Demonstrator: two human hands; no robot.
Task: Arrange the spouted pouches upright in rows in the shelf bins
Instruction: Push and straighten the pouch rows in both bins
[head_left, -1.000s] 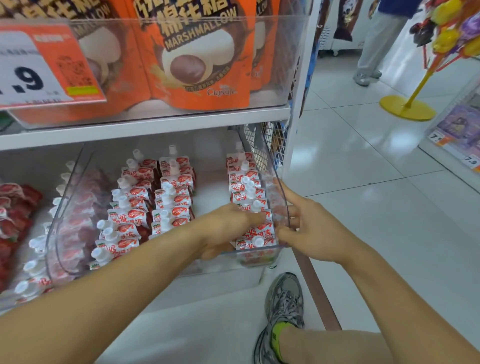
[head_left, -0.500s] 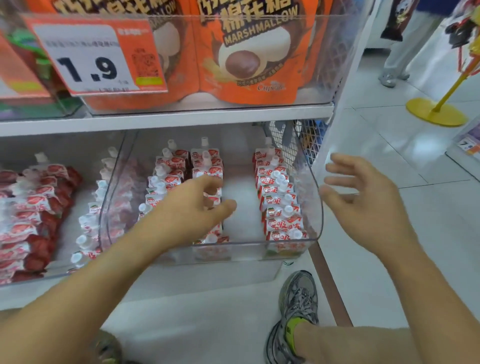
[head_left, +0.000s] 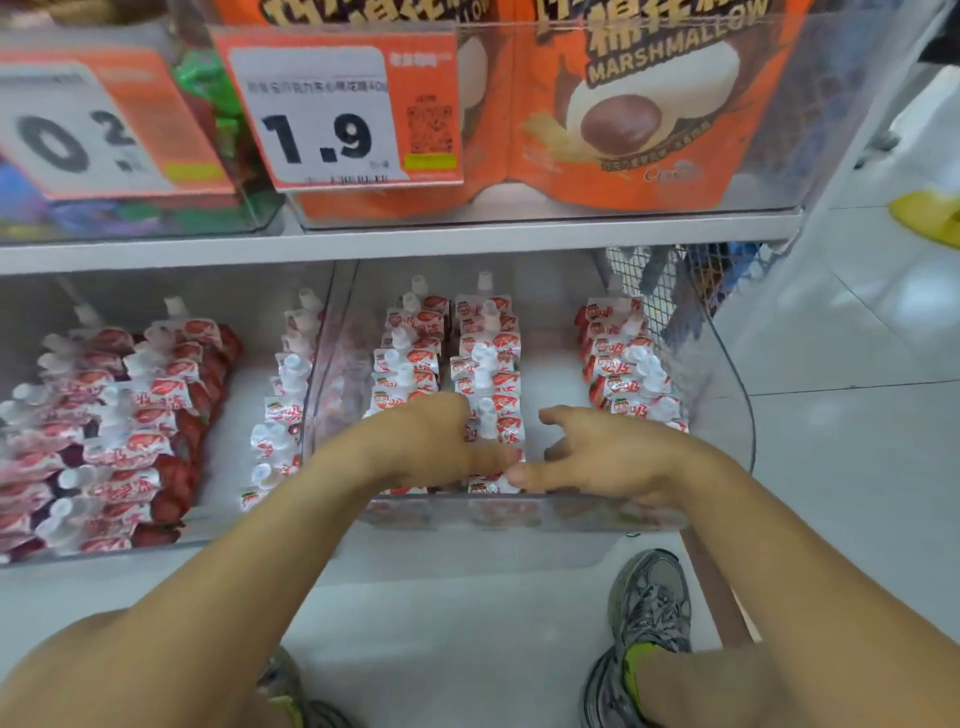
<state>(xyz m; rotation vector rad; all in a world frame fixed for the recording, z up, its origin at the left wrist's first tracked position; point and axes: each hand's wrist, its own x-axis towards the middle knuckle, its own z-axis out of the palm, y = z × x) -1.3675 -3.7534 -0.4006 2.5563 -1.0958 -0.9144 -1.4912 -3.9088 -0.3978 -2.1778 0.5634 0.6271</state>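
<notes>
Where rows stand, white-capped red pouches (head_left: 485, 364)

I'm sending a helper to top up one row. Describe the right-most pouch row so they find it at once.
Under the marshmallow bags, find the clear bin at the shelf's right end. The row hugs the bin's right wall beside the wire mesh; unlike the paired rows left of it, a bare gap isolates it.

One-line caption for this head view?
Both hands, left hand and right hand, reach into the clear plastic shelf bin among rows of red-and-white spouted pouches.
</notes>
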